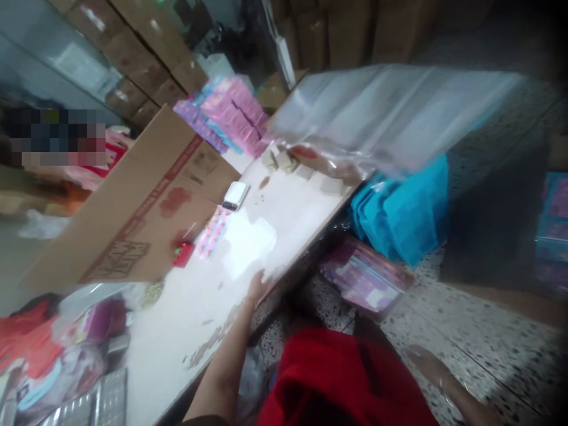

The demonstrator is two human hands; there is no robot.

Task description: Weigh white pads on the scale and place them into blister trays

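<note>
item: thin translucent white plastic bag (248,242), lying flat on the worn white bench (177,343) near its front edge.
left hand (257,288): fingertips at the bag's near edge, on the lip of the bench; blur hides whether they pinch the film or only rest on it.
right hand (426,358): low over the speckled terrazzo floor (497,319), well apart from the left, fingers loosely spread, nothing visibly held.
nearby: brown cardboard flap (146,201) leaning over the bench; small white rectangular device (235,195); small red object (183,254); stacked pink printed packets (235,112) at the far end; large clear plastic sheet (390,112) raised by another person's hand (331,168); blue folded bundle (399,213) below it.
handling note: the film looks slippery and limp; a flat press with several fingertips near the edge would likely hold it better than a single pinch, keeping it clear of the bench's chipped lip.
</note>
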